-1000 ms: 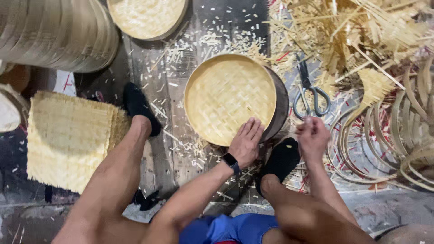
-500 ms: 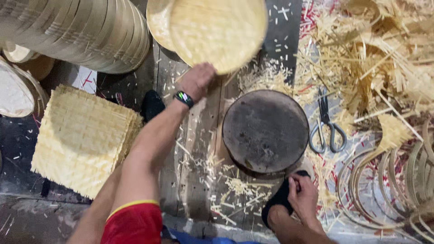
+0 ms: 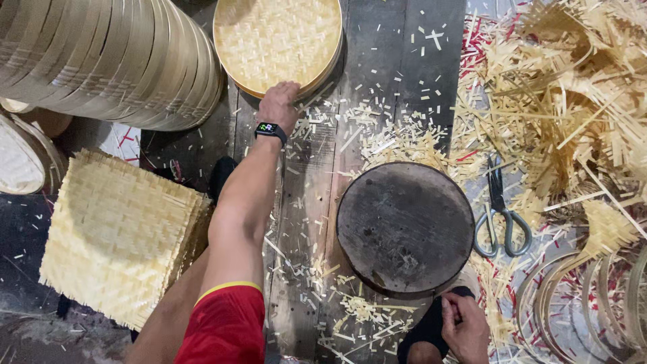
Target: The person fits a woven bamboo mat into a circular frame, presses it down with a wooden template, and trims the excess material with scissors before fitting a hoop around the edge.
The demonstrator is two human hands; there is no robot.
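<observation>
My left hand (image 3: 278,104), with a smartwatch on its wrist, reaches far forward. Its fingers curl on the near rim of a round woven bamboo tray (image 3: 276,40) that lies flat at the top of the view. My right hand (image 3: 465,327) rests low at the bottom right against my black shoe (image 3: 424,330), fingers curled together with nothing in them. Between the two hands stands a bare round dark wooden block (image 3: 404,226).
A stack of square woven mats (image 3: 121,236) lies at the left. A leaning row of round bamboo frames (image 3: 108,61) fills the upper left. Scissors (image 3: 499,222) lie right of the block. Bamboo strips (image 3: 566,101) and loose rings (image 3: 593,303) crowd the right; offcuts litter the floor.
The woven tray left the wooden block: my left hand lifted it forward and set it down flat at the top. My right hand drew back to my shoe.
</observation>
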